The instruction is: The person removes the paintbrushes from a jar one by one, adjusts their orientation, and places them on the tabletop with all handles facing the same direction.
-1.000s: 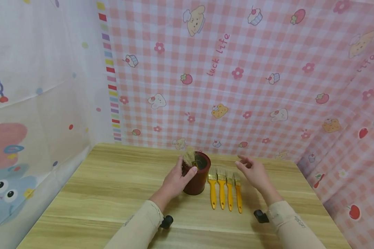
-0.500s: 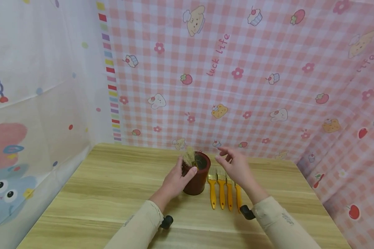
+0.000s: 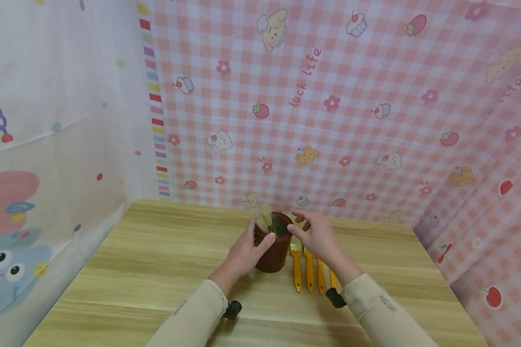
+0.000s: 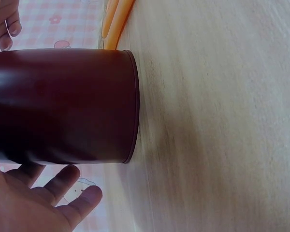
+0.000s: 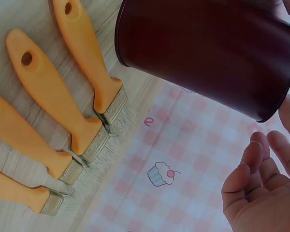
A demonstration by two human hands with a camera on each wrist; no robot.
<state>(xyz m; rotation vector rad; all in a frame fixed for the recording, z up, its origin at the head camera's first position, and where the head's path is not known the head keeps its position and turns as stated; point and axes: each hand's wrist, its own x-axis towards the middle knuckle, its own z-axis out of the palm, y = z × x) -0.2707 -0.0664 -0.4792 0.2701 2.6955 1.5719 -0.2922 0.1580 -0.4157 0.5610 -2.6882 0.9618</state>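
Note:
A dark red cylindrical pot [image 3: 272,258] stands upright on the wooden table. My left hand [image 3: 244,251] grips its upper left side, thumb at the near rim and fingers round the far side. Beside that thumb, pale bristles of a brush [image 3: 265,219] stick up above the rim; its handle is hidden. My right hand [image 3: 319,236] holds nothing, and its thumb tip is right at the pot's right rim. In the right wrist view its fingers are loosely bent. Under the right hand lie several yellow-handled paintbrushes [image 5: 46,87] in a row, handles toward me, partly covered in the head view.
The wooden table [image 3: 165,270] reaches back to a pink checked cloth [image 3: 239,159] hanging behind it. A pale printed cloth [image 3: 69,144] hangs on the left side. Black wrist cameras [image 3: 335,298] sit under both forearms, the right one overlapping a brush handle.
My right hand has moved left from beyond the paintbrushes to the pot's right rim. The left hand, the pot and the brush in it have stayed in place.

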